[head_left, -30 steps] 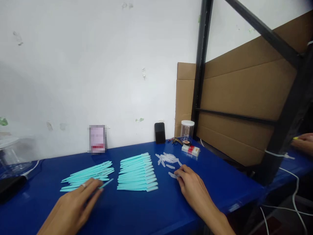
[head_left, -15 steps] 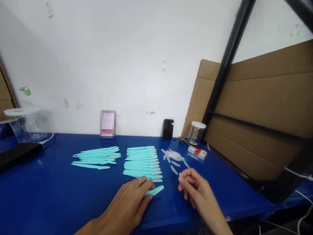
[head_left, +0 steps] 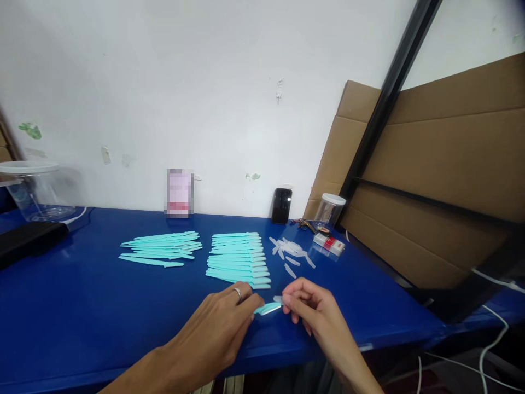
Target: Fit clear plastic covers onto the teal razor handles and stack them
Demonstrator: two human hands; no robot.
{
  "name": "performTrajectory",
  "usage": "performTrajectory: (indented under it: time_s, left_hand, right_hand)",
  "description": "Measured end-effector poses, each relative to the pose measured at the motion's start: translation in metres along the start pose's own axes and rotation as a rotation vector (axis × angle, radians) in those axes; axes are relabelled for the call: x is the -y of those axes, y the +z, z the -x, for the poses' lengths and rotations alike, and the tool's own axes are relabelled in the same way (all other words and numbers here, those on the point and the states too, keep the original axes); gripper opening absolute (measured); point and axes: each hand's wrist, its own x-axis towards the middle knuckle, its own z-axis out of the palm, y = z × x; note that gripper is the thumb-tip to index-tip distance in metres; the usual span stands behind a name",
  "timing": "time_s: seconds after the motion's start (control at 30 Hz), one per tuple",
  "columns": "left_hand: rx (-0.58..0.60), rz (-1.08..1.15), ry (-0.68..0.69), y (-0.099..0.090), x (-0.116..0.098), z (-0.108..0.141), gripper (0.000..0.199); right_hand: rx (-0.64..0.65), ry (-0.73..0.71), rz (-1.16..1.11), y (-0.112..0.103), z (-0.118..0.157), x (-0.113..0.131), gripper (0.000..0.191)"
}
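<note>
My left hand (head_left: 223, 323), with a ring on one finger, grips a turquoise eyebrow razor (head_left: 268, 308); its blade end points right and the handle is hidden under my fingers. A small translucent blade cover (head_left: 278, 299) is pinched in my right hand (head_left: 309, 306), close to the razor's tip; whether they touch I cannot tell. Behind my left hand lies a neat row of turquoise razors (head_left: 235, 257). Farther left sits a looser pile of similar razors (head_left: 162, 244). Several loose translucent covers (head_left: 291, 249) are scattered beyond my right hand.
The blue table (head_left: 102, 312) meets a white wall. At the back stand a pixelated pink card (head_left: 179, 192), a black phone-like device (head_left: 281, 206) and a lidded clear jar (head_left: 329, 210). A red-and-white box (head_left: 329, 244) lies right, a large clear tub (head_left: 39, 191) left. A black frame (head_left: 379, 115) slants at right.
My right hand has moved left with the cover, up to the razor's blade end. My left hand still holds the razor, now lying flatter. The view has tilted down slightly.
</note>
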Motion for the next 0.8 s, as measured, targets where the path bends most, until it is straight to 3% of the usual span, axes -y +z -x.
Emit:
performTrajectory:
  time_s: [0.13, 0.4, 0.6, 0.8]
  left_hand:
    - [-0.010, 0.006, -0.003, 0.001, 0.001, 0.000, 0.024]
    - [-0.079, 0.072, -0.028, 0.004, 0.005, 0.000, 0.018]
    - [-0.135, 0.043, -0.040, 0.000, 0.003, 0.000, 0.019]
    - [-0.108, 0.062, -0.013, -0.002, 0.000, 0.001, 0.021]
  right_hand:
    - [0.019, -0.014, -0.006, 0.002, 0.000, 0.002, 0.026]
    - [-0.114, 0.025, -0.101, -0.012, -0.004, -0.013, 0.028]
    - [-0.027, -0.004, -0.119, -0.010, -0.001, -0.003, 0.029]
    - [-0.016, 0.022, -0.137, -0.012, 0.002, -0.003, 0.028]
